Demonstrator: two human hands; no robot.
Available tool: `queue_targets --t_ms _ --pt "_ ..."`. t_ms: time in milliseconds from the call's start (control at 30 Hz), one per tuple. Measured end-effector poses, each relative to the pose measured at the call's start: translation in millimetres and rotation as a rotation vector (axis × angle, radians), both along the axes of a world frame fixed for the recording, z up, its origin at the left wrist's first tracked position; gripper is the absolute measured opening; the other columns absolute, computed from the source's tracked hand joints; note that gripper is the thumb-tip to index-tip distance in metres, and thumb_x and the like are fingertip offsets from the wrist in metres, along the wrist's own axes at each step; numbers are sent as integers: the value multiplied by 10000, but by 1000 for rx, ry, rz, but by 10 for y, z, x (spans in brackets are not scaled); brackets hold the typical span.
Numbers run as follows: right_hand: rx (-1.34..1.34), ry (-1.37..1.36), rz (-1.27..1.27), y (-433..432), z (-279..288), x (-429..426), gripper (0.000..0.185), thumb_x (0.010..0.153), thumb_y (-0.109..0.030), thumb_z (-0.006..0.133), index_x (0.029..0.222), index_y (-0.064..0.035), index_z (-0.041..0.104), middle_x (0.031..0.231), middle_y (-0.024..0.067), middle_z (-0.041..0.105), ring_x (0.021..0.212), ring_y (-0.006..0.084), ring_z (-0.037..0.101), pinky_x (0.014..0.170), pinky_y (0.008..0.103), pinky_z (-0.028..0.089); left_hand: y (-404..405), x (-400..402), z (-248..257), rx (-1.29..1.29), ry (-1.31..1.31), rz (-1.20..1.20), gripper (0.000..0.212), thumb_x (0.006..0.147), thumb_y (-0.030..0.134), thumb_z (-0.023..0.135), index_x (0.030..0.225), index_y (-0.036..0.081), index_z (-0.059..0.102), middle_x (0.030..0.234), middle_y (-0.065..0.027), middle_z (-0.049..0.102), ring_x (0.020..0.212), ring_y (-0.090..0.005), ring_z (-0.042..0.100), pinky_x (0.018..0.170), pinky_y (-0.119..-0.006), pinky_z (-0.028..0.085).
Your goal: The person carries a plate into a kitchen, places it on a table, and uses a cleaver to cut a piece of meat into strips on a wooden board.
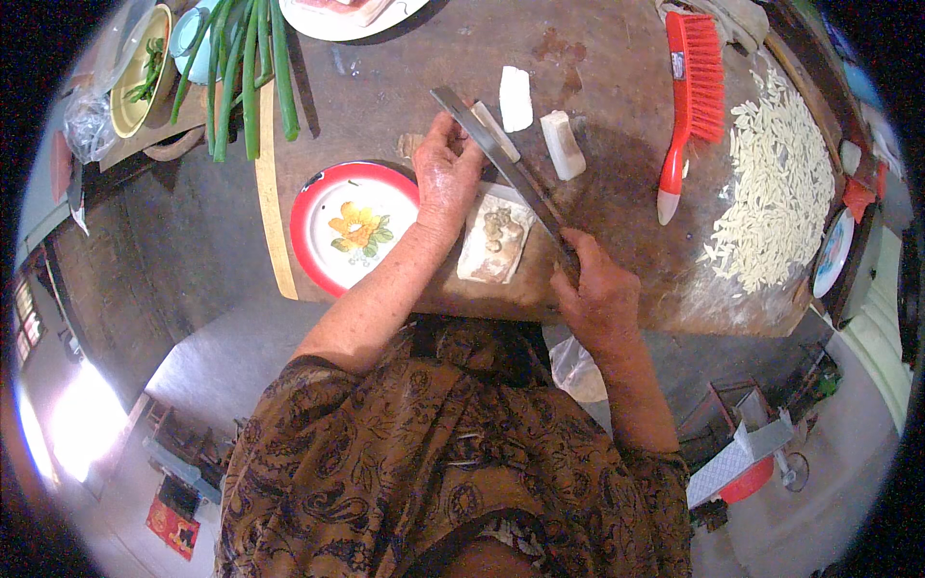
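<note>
My right hand (600,285) grips the handle of a long knife (498,155), whose blade runs up and to the left across the wooden board. My left hand (446,173) is at a pale, narrow block (496,131) beside the blade, its fingertips partly hidden; whether they press or pinch the block cannot be told. Two more pieces, a white one (516,99) and a pale block with a brownish side (563,145), lie beyond the knife. Nearer my body is a larger pale, squarish block (493,238) with a lumpy brown patch on top.
A red-rimmed enamel plate (307,253) with a flower design is left. Green onions (249,79), a yellow bowl (119,115) and a white plate (321,27) lie farther off. At right are a red brush (677,123) and many small pale dough-like pieces (777,188).
</note>
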State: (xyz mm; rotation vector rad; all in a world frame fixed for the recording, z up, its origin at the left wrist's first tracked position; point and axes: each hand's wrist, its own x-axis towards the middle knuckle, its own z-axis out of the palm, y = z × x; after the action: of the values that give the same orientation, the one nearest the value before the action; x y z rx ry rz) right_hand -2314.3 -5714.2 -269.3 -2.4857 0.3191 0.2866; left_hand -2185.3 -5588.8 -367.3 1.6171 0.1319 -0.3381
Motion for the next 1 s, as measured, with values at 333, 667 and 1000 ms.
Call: queue_targets --t_ms 333,667,1000 --pt "1 35 -33 48 6 -4 356 693 -89 593 1035 -43 502 905 158 597 783 292 601 662 352 478 13 10 -51 1 20 -14 234 797 79 564 1018 6 541 726 6 534 628 -55 497 541 -191 430" --pt "-21 86 -53 115 70 -32 378 692 -106 590 1054 -46 499 896 148 602 782 288 604 657 357 476 9 -18 -47 -10 -62 -27 256 788 67 572 1038 20 544 731 8 540 629 -50 492 539 -184 417" --pt "29 -23 -92 133 -52 -65 389 686 -108 620 1047 -53 486 911 150 598 771 293 602 630 356 478 8 -30 -108 16 -27 -15 237 787 91 577 1011 15 557 718 5 548 632 -44 491 551 -188 417"
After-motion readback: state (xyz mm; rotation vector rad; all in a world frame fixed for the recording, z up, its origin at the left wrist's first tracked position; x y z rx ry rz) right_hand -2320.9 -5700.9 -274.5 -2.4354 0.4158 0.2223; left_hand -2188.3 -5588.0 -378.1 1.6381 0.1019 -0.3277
